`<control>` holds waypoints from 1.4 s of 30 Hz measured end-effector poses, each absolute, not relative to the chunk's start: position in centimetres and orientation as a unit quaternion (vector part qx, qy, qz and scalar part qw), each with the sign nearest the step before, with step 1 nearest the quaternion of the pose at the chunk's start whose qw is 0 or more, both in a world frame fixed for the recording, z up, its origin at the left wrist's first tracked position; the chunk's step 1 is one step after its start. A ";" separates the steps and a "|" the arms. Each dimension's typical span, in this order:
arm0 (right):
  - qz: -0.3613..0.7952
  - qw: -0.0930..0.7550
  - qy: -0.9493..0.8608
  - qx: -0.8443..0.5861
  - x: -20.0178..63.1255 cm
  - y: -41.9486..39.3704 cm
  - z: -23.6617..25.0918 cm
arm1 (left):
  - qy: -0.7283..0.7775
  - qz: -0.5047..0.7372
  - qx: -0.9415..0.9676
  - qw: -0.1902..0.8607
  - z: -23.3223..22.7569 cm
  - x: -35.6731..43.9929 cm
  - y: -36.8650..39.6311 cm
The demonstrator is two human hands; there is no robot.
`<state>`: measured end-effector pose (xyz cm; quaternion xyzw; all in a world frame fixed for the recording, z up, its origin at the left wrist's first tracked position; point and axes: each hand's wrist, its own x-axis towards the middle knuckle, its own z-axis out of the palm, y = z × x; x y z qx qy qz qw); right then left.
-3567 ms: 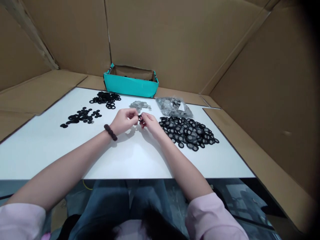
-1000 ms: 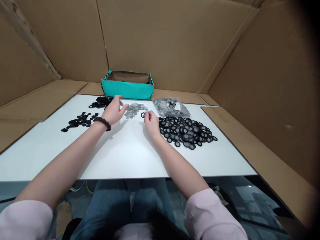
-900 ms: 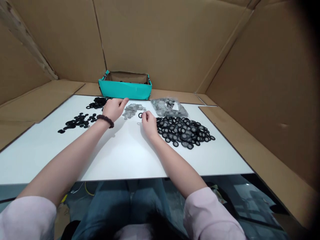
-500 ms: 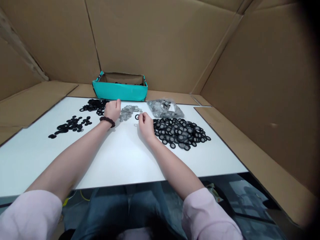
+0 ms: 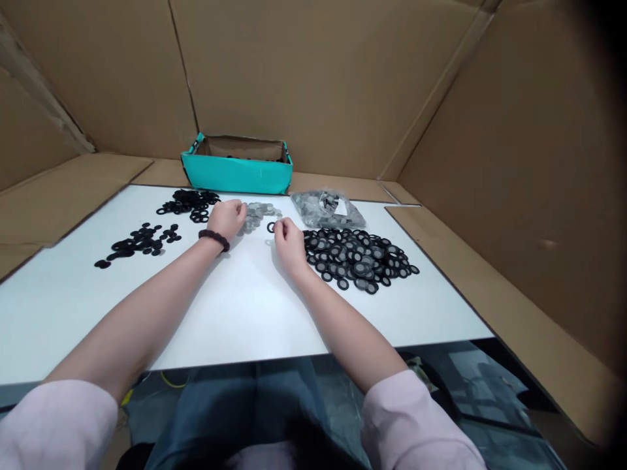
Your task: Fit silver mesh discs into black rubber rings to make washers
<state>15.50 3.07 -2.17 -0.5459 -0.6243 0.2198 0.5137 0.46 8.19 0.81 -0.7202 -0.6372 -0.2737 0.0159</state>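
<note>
A black ring is pinched between the thumb and fingers of my right hand, held just above the white table. My left hand, with a dark braided band at the wrist, is closed beside the pile of clear grey discs. Whatever its fingers hold is hidden from view. Right of my right hand spreads a large heap of black rings with grey centres. Loose black rings lie behind my left hand, and small black discs are scattered to its left.
A turquoise box with dark pieces inside stands at the back. To its right lies a clear plastic bag of grey pieces with a white label. Cardboard walls enclose the white table at the back and sides.
My left hand has shifted slightly right, towards the clear discs. My right hand still pinches the black ring in nearly the same spot. The camera view has moved a little.
</note>
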 end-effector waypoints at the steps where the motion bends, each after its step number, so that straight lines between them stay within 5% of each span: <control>1: 0.220 0.514 -0.625 -0.545 15.5 3.0 -2.2 | -0.645 -0.269 -0.715 0.017 0.9 0.4 8.1; 24: 0.220 0.491 -0.653 -0.533 14.9 2.4 -2.0 | -0.599 -0.124 -0.790 0.046 -0.6 0.5 9.6; 42: 0.217 0.486 -0.662 -0.527 15.0 2.5 -2.1 | -0.616 -0.252 -0.741 -0.087 -0.1 -0.6 10.0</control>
